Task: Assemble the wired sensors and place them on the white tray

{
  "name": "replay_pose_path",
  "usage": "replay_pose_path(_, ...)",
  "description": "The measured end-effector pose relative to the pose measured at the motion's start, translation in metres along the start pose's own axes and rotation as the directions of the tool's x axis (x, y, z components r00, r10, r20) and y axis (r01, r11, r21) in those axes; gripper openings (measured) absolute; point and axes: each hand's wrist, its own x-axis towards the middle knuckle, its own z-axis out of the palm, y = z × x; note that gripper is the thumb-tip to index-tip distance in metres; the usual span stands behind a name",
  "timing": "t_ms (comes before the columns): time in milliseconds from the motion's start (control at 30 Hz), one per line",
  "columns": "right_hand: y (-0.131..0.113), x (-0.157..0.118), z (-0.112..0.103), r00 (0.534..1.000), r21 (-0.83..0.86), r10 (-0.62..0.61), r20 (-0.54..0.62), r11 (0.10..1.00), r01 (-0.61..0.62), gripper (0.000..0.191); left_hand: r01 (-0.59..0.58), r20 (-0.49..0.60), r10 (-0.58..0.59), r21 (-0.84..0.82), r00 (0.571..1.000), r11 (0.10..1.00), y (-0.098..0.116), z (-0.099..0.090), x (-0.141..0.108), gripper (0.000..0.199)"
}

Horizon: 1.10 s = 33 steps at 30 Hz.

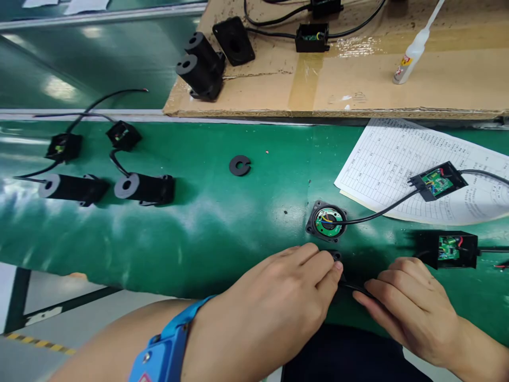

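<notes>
My left hand (290, 297), with a blue wrist strap (167, 345), is closed on a black housing (336, 255); only a corner with a screw hole shows past the fingers. To its right, my right hand (413, 307) pinches a black cable (355, 288) that runs toward that housing. Just beyond my left fingers lies a square black housing with a round green circuit board (336, 229) and a cable. That cable leads to an open black box with a circuit board (437, 182). A second open box (457, 249) sits behind my right hand.
Printed sheets (369, 175) lie at the right under one box. A slotted black ring (240, 165) rests mid-table. Two black cylinders (145, 188) with cabled boxes are at the left. On the raised cardboard (262, 95) stand more cylinders (201, 66) and a white-tipped bottle (411, 55).
</notes>
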Motion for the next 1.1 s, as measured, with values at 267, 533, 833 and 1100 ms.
replay_pose_path(267,-0.024,-0.009,0.006,0.965,-0.138,-0.259,-0.052,0.958,0.25,0.019,-0.085,0.014,0.084,0.039,0.996,0.996,0.0,0.001,-0.005,0.03)
replay_pose_path(533,-0.036,-0.005,0.029,0.947,-0.185,-0.314,-0.07,0.937,0.297,0.008,-0.153,0.018,0.152,0.071,0.988,0.986,0.006,0.002,-0.009,0.028)
replay_pose_path(833,-0.036,-0.002,0.034,0.943,-0.186,-0.317,-0.105,0.937,0.294,0.007,-0.075,-0.185,0.049,-0.132,0.982,0.989,-0.024,0.046,-0.036,0.043)
replay_pose_path(1100,-0.036,0.001,0.033,0.939,-0.221,-0.321,-0.12,0.931,0.29,0.003,0.129,-0.232,-0.266,-0.475,0.936,0.87,-0.007,0.077,-0.041,0.036)
